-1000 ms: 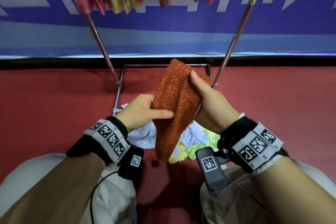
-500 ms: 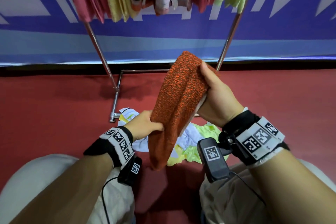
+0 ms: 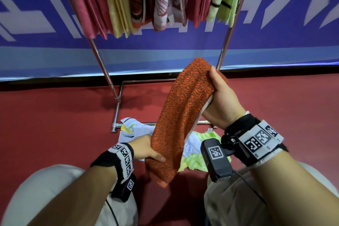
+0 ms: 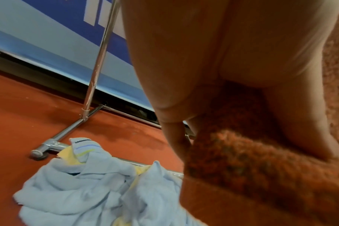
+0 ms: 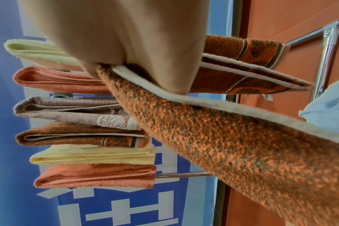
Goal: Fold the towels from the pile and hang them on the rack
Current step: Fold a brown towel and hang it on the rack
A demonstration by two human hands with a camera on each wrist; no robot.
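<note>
Orange-flecked towel [image 3: 183, 119], folded into a long band, is hanging slantwise in the air above the pile [image 3: 201, 159] by the front foot bar of the rack [image 3: 114, 126], the right hand [image 3: 222, 104] pinching its upper end, thumb on the face and fingers behind, the left hand [image 3: 146, 149] curling round its lower end. Folding is looking nearly done, so the next move is probably calling for a lift over the rail. Hung towels [image 3: 165, 0] are filling the rack from upright to upright, leaving only narrow gaps between them.

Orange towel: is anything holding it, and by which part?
Both hands hold the orange towel: the right hand grips its upper end, the left hand grips it near the lower end.
</note>
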